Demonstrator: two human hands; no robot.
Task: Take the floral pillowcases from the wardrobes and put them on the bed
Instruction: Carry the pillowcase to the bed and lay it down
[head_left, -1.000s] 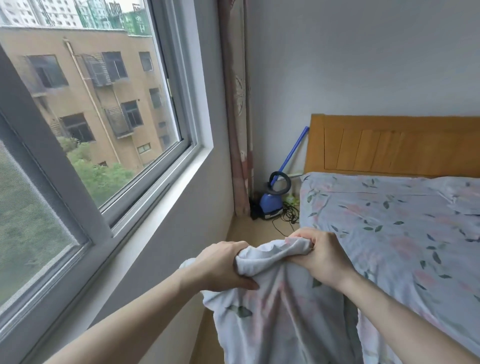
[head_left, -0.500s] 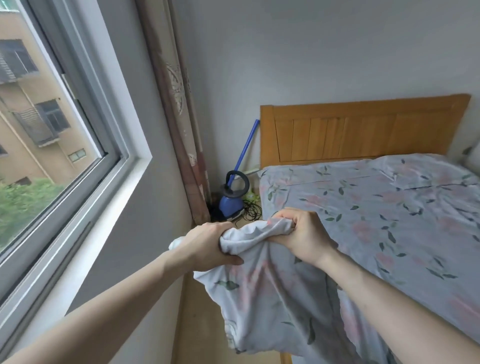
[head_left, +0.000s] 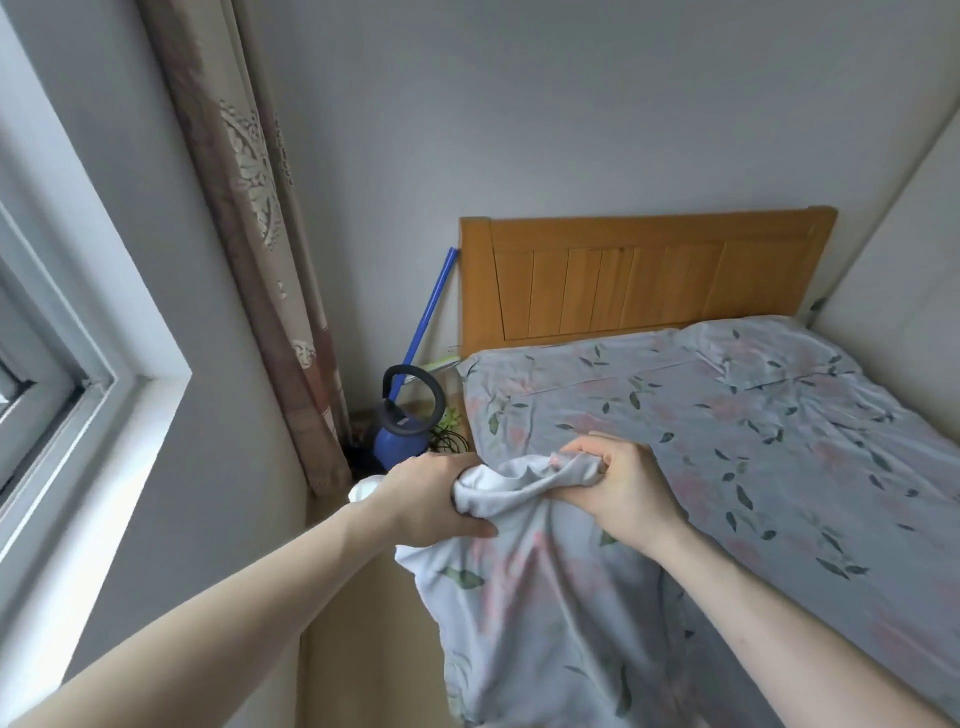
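Swung my view right, window mostly gone; left hand (head_left: 434, 499) & right hand (head_left: 621, 486) both fisted tight on floral pillowcase (head_left: 540, 613), held beside bed (head_left: 753, 441).

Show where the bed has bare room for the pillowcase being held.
Free: the bed between headboard and both hands, left hand, right hand, gripping the pillowcase. Crowded: the floor corner by the curtain.

Both bare arms reach forward, left hand (head_left: 434, 499) and right hand (head_left: 618, 486) each in a closed grip.
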